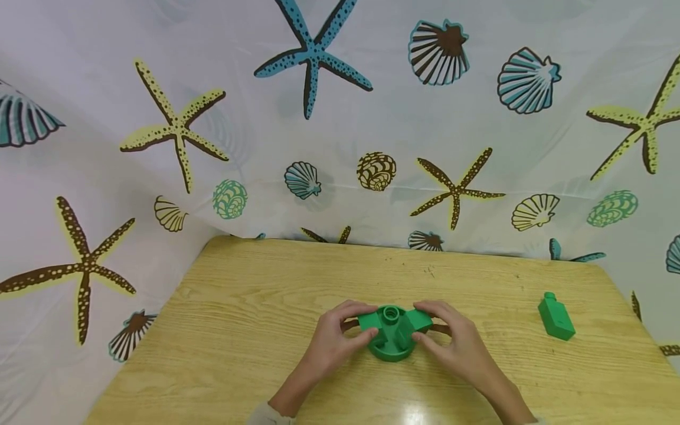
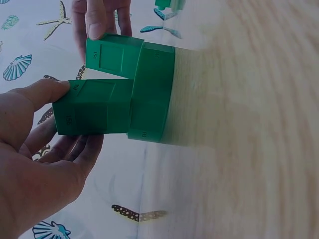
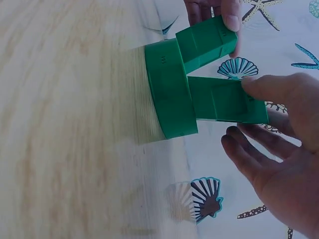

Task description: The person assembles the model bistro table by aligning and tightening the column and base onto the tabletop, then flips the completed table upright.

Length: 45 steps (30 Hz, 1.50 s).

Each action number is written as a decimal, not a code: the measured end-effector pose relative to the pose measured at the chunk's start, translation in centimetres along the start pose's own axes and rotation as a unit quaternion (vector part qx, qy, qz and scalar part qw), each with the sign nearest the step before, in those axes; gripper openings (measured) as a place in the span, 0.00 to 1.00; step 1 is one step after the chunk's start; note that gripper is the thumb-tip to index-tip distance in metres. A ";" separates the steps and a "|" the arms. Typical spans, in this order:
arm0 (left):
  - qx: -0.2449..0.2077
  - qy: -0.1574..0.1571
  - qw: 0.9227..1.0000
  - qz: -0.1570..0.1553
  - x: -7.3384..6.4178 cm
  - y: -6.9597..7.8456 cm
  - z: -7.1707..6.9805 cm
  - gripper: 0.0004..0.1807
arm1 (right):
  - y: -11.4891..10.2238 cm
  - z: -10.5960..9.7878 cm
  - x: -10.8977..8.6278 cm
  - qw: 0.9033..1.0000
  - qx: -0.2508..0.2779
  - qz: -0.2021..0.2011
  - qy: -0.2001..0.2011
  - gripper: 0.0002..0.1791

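Observation:
A round green base (image 1: 392, 356) stands on the table, with a raised ring (image 1: 391, 313) at its far side. Two green blocks rise out of it, their lower ends inside the rim and their tops leaning apart. My left hand (image 1: 330, 339) pinches the left block (image 2: 92, 107) between thumb and fingers. On the other side, my right hand (image 1: 458, 341) grips the right block (image 3: 222, 99) near its top, thumb on the near face. How the blocks sit inside the base is partly hidden.
A green bottle-shaped block (image 1: 556, 319) with a small knob lies farther right on the wooden table (image 1: 255, 307). Behind and beside the table hangs a white cloth (image 1: 340, 136) printed with starfish and shells.

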<state>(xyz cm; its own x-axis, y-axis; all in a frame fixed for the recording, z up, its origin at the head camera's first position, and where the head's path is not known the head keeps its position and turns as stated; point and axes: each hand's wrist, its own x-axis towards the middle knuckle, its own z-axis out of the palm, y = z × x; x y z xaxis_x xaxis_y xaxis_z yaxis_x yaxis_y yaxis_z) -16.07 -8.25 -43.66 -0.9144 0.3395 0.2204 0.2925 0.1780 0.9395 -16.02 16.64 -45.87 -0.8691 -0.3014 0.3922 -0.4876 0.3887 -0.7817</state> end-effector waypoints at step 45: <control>0.034 0.026 0.999 0.004 0.2 -3.0 0.3 0.19 | 0.7 0.2 -0.6 0.999 0.036 0.018 -0.017 0.34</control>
<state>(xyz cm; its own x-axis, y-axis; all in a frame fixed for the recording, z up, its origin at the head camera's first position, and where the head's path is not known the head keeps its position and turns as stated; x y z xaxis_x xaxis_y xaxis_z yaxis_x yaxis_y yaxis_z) -17.07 -8.42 -46.50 -0.9244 0.2939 0.2431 0.3170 0.2377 0.9182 -15.79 16.99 -46.76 -0.8824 -0.3179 0.3469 -0.4470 0.3363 -0.8289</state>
